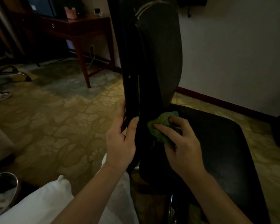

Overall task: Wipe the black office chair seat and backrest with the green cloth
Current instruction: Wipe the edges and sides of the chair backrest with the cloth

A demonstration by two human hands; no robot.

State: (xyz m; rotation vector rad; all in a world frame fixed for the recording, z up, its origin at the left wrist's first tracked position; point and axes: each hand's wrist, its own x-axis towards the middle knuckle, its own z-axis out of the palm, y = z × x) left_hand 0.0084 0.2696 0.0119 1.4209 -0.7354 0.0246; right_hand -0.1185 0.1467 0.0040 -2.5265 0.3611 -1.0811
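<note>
The left hand gripped the edge of the backrest, which stood upright, its long axis running straight up from the hands; at its foot the green cloth lay bunched against it, held in the right hand; the seat spread out to the right.
</note>
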